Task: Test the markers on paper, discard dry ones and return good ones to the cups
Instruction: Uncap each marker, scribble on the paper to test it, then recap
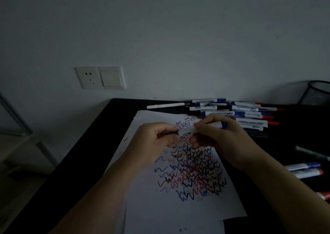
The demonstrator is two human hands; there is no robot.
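I hold a white marker (189, 130) with a blue end level above the paper (178, 207). My right hand (219, 140) grips its barrel, the blue end sticking out past my fingers. My left hand (157, 140) pinches the blue cap (174, 133) at the marker's left end. The paper is covered in red, blue and black zigzag test lines. A pile of markers (241, 112) with blue and red caps lies at the back of the black table (92, 153).
A black mesh cup (317, 92) stands at the far right against the wall. More markers (305, 169) lie at the right edge of the table. A white pen (165, 106) lies behind the paper. A wall socket and switch (100, 77) are on the left.
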